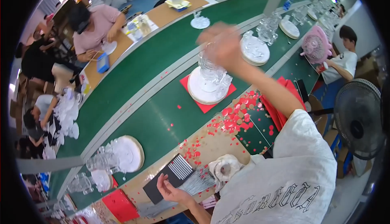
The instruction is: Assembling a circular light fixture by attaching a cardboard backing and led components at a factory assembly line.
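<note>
My right hand [222, 45] reaches out over the top of a clear, see-through figurine [211, 70]. Motion smears its fingers, so I cannot tell whether they grip it. The figurine stands on a round white base [203, 92], which rests on a red square sheet [206, 108]. Low in the picture, my left hand [171, 189] is open, palm turned up, fingers slightly curled and nothing visible in them. It hovers at the edge of a black pad [156, 186] that bears a row of white strips [180, 167].
Red round bits [239, 116] lie scattered over brown board. A white cloth roll [225, 168] lies near me. More clear figurines on round bases [255, 49] line the green conveyor belt [122, 96]. A black fan [357, 118] stands right; a person [95, 29] works across the belt.
</note>
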